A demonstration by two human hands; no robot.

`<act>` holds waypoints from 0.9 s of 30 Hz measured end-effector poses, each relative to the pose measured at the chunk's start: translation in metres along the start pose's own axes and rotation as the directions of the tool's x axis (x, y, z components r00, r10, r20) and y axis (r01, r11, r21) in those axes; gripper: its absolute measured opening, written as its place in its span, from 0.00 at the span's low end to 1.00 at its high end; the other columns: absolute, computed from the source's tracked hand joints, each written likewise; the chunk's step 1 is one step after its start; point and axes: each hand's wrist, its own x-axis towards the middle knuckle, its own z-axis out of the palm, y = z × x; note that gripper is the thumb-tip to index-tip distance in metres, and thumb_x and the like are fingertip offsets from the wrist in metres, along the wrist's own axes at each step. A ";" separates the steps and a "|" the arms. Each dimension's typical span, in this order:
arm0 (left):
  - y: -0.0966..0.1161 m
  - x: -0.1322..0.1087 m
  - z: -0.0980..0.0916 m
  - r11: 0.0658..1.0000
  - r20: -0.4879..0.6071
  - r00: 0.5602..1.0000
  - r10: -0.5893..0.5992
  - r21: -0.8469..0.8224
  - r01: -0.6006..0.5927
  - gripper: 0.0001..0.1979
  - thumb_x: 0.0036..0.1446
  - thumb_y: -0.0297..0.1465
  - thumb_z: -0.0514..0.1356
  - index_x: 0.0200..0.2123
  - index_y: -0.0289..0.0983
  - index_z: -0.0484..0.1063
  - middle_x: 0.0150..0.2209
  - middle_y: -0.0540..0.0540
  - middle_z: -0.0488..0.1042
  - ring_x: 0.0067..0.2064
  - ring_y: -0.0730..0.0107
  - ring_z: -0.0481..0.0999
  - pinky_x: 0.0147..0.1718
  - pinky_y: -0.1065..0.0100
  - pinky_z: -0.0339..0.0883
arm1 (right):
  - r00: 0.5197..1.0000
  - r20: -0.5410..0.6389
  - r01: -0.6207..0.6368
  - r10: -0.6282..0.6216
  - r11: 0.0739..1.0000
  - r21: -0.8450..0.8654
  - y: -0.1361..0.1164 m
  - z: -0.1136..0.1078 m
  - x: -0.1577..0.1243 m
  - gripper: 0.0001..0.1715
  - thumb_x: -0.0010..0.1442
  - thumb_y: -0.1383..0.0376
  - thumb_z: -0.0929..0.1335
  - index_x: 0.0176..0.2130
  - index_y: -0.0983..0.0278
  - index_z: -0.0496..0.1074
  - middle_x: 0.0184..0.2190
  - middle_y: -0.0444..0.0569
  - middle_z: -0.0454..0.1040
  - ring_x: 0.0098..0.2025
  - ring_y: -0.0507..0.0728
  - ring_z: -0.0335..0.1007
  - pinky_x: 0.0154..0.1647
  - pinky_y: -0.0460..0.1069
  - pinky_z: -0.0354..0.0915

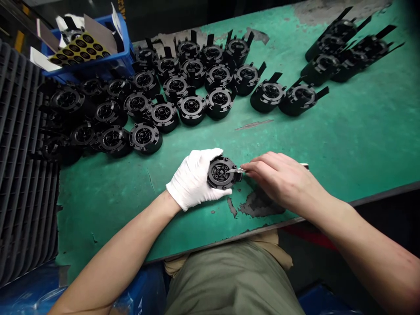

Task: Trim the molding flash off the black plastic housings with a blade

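My left hand (pixel 197 179), in a white glove, is wrapped round a round black part (pixel 222 172) near the front edge of the green table. The part's ringed face points up, with a small piece jutting from its right side. From the right, my bare right hand (pixel 278 177) pinches a thin metal tool (pixel 236 170), whose pointed end lies over the part's face. What the tool is exactly is too small to tell. A light-coloured end of something shows behind my right wrist.
Several similar black parts (pixel 192 107) stand across the green table (pixel 361 140), with another cluster at the back right (pixel 320 68). A blue bin (pixel 126 43) holds cards and a sticker sheet. Grey ribbed racks (pixel 22 166) line the left edge.
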 end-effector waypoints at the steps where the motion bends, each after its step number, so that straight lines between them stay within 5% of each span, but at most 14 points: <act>1: 0.000 0.000 0.000 1.000 -0.004 1.000 0.001 0.002 -0.001 0.57 0.50 0.57 0.79 0.71 0.36 0.59 0.63 0.31 0.76 0.61 0.40 0.80 0.62 0.45 0.75 | 1.000 -0.013 -0.009 0.009 1.000 0.024 0.000 0.001 0.000 0.10 0.76 0.69 0.69 0.56 0.64 0.73 0.42 0.52 0.79 0.41 0.59 0.73 0.42 0.54 0.66; 14: -0.002 -0.001 0.002 1.000 0.012 1.000 -0.018 0.013 0.017 0.58 0.50 0.61 0.77 0.72 0.37 0.59 0.63 0.31 0.76 0.61 0.39 0.81 0.62 0.43 0.75 | 0.999 0.025 0.044 -0.041 0.995 -0.095 -0.004 -0.003 0.009 0.14 0.74 0.74 0.67 0.57 0.67 0.74 0.41 0.53 0.78 0.39 0.59 0.69 0.41 0.54 0.65; 27: -0.001 -0.001 0.001 1.000 -0.003 1.000 -0.025 0.015 0.025 0.56 0.52 0.59 0.77 0.72 0.39 0.58 0.63 0.33 0.76 0.59 0.41 0.80 0.60 0.45 0.75 | 0.997 0.016 0.069 -0.069 0.998 0.013 0.012 -0.003 0.008 0.13 0.76 0.72 0.66 0.56 0.62 0.75 0.43 0.51 0.81 0.40 0.59 0.75 0.39 0.54 0.68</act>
